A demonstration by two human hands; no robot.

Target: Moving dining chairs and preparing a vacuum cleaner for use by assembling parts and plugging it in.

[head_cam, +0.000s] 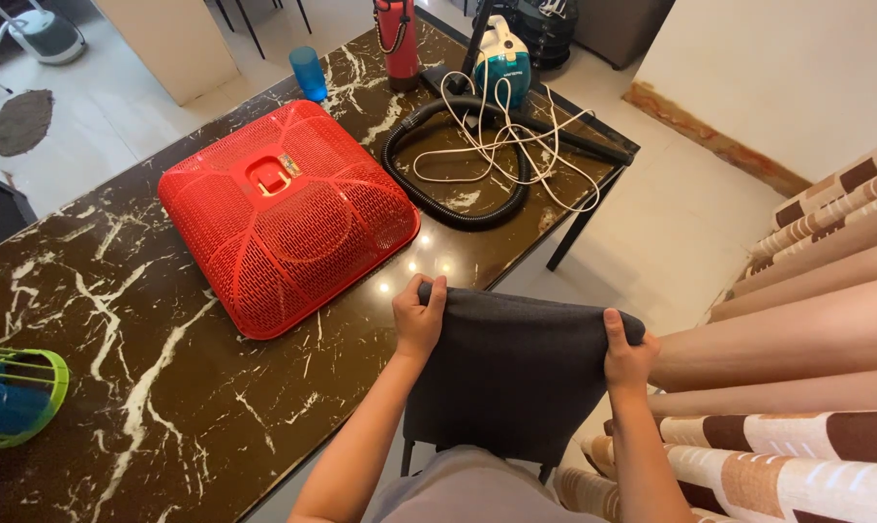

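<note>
Hands grip the dark grey chair back (516,358) low in the frame's centre: left hand (419,318) and right hand (627,353) each clenched on a top corner, beside the marble counter (148,387) bearing a red mesh cover (284,213).

Bare forearms, no sleeves, possibly grey shorts

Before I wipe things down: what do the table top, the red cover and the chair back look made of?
Table top: likely polished marble or a look-alike, dark with white veins and glossy reflections. Red cover: moulded plastic mesh. Chair back: matte dark grey fabric, gripped by both hands.
</note>
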